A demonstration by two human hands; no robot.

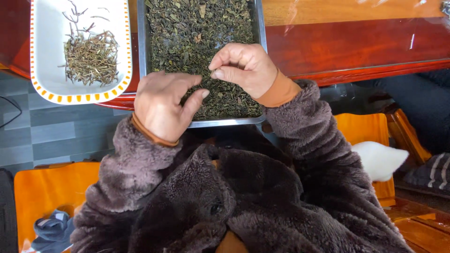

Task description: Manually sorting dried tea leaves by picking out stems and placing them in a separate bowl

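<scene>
Carefully, we pinched the fingers (220, 70) of our right hand (246, 70) shut on what looked like a stem above the metal tray (259, 28) of dried tea leaves (201, 33) on the red worktop (356, 47). Our left hand (161, 105) hovered loosely open at the tray's near edge; we judged small, light pinches best, dropping stems with the stalks (91, 58) in the white dish (47, 28) beside it.

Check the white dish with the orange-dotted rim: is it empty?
No, the white dish holds a small heap of thin brownish stems, lying beside the metal tray of dark dried leaves.
</scene>
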